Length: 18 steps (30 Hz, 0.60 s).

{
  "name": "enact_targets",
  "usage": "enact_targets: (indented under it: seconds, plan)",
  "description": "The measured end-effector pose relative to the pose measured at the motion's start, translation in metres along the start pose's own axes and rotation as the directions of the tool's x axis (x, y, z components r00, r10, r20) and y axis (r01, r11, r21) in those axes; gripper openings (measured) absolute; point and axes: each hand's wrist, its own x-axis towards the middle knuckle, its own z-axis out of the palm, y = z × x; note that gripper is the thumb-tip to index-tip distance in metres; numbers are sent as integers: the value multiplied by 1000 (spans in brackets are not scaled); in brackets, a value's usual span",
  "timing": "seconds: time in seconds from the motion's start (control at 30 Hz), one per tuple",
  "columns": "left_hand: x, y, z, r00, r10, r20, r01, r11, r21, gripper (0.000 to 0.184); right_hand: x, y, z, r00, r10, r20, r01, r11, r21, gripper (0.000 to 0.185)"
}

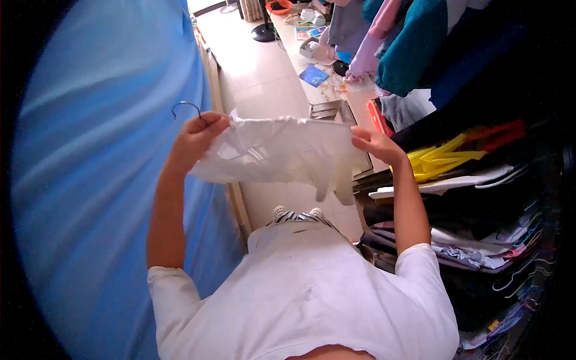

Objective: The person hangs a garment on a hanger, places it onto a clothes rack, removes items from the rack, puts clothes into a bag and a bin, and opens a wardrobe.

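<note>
A thin white garment (282, 150) is stretched sideways between my two hands, in front of my body. At its left end my left hand (201, 135) is closed around the garment's edge and a metal hanger hook (187, 105), which sticks up above the fingers. The rest of the hanger cannot be made out clearly. My right hand (373, 144) pinches the garment's upper right corner. The cloth hangs down from the line between the hands, and its lower right part dangles in narrow folds.
A blue sheet (108, 180) fills the left side. Along the right hang many clothes, with a yellow piece (441, 157) and a white hanger (444, 183). A cluttered desk (294, 45) stands ahead, beside the tiled floor (252, 66) and a black round base (264, 33).
</note>
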Motion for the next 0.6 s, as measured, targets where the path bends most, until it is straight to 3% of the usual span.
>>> enact_targets:
  seconds: [0.07,0.13,0.17,0.23,0.33,0.37,0.4,0.43,0.47,0.5,0.53,0.6]
  plan:
    - [6,7,-8,1000,12,-5,-12,1000,2,18,-7,-3,4,1000,28,4,-28,1000,1,48]
    - [12,14,-17,998,27,-50,-22,996,91,18,-6,-12,16,988,-130,-80,146,962,233,46]
    - [12,20,-16,997,54,-63,-51,997,56,19,0,-9,17,988,-133,-80,148,961,234,46]
    - [9,38,-16,994,77,-83,-71,995,76,19,18,4,17,972,-149,-180,161,986,48,30]
    - [11,62,-24,986,123,-112,-110,987,115,20,32,14,9,942,-156,-296,131,986,-103,26]
    - [9,71,-28,984,138,-111,-118,978,172,20,27,-5,7,901,-199,-386,124,970,-210,25]
    - [8,78,-32,982,151,-112,-122,966,229,20,37,5,-5,767,-420,-485,267,896,-354,19]
    - [8,81,-40,979,179,-96,-149,955,258,20,41,14,-22,672,-445,-592,364,895,-260,15]
    - [7,84,-46,978,179,-102,-148,955,259,20,29,-10,-32,596,-410,-690,319,910,-265,14]
    - [5,87,-51,980,186,-63,-163,948,272,20,23,-27,-40,546,-391,-741,372,906,-203,16]
    - [3,90,-55,981,194,-21,-180,941,286,19,23,-33,-46,536,-316,-782,324,933,-155,17]
    - [-2,98,-57,975,223,-12,-211,938,274,18,32,-27,-58,610,-364,-704,253,931,-262,17]
